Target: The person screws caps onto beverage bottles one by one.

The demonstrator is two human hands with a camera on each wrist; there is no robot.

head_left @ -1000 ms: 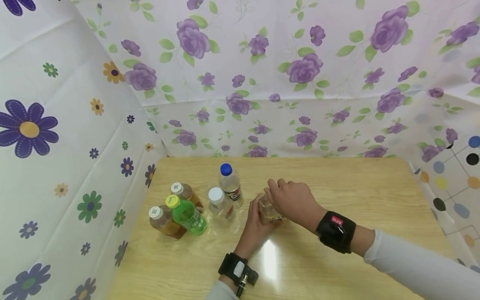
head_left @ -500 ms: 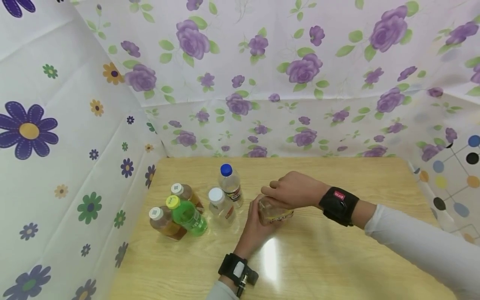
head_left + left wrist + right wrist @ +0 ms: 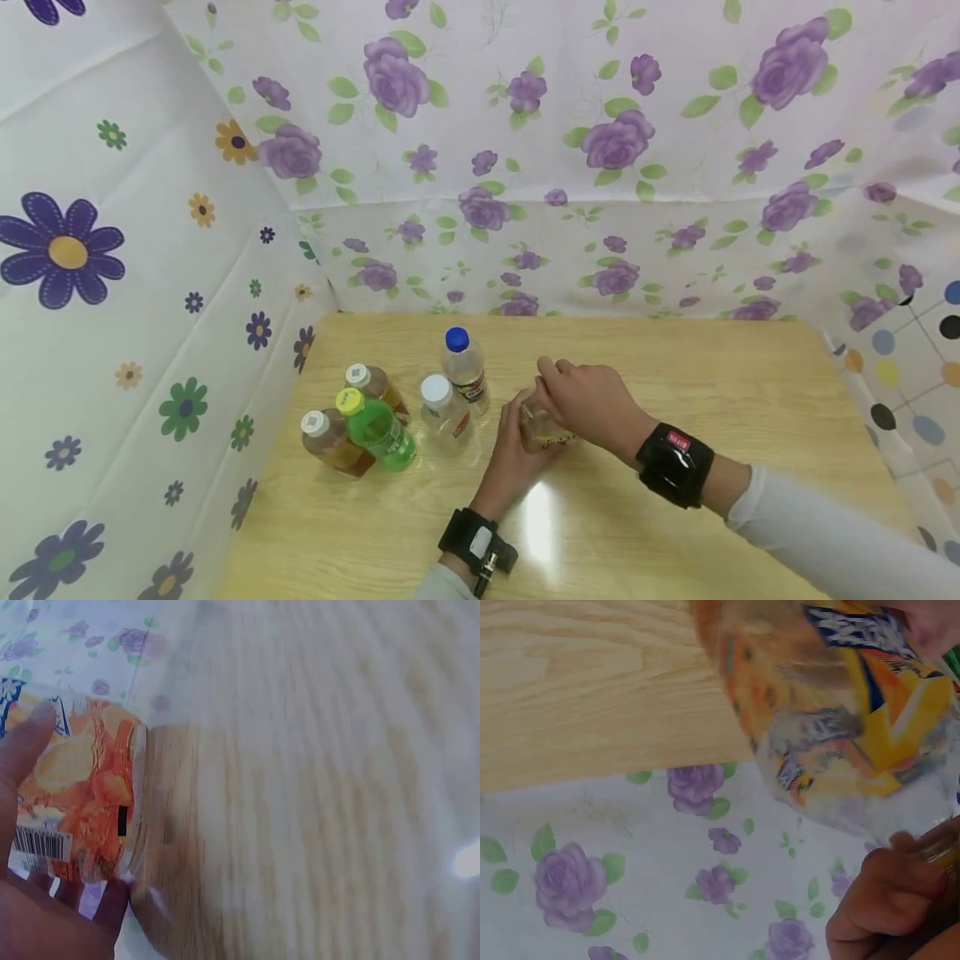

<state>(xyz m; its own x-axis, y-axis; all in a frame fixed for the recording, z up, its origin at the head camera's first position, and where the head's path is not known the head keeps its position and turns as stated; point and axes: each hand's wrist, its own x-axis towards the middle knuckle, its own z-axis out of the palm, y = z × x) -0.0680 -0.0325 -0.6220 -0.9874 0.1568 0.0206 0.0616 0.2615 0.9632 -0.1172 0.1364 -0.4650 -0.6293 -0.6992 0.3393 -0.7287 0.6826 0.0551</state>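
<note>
In the head view, a clear plastic bottle (image 3: 542,435) stands on the table between my two hands. My left hand (image 3: 514,457) grips it low from the left side. Over its top, my right hand (image 3: 588,402) has its fingers curled round the cap, which they mostly hide. The left wrist view shows the bottle's orange fruit label (image 3: 90,780) with the thumb pressed on it. In the right wrist view, the bottle's clear shoulder (image 3: 832,802) narrows toward my bent right fingers (image 3: 892,900), and a ribbed cap edge (image 3: 943,844) shows beside them.
Left of my hands stand several bottles: a blue-capped clear one (image 3: 465,367), a white-capped clear one (image 3: 447,417), a green one with a yellow cap (image 3: 380,429) and two brown drinks (image 3: 341,442). Flowered cloth (image 3: 555,242) hangs behind the wooden table (image 3: 712,367).
My right hand turned on the bottle's top, its wrist rising, then swung back to nearly its earlier pose. The left hand kept its grip on the bottle. The head view shifted slightly.
</note>
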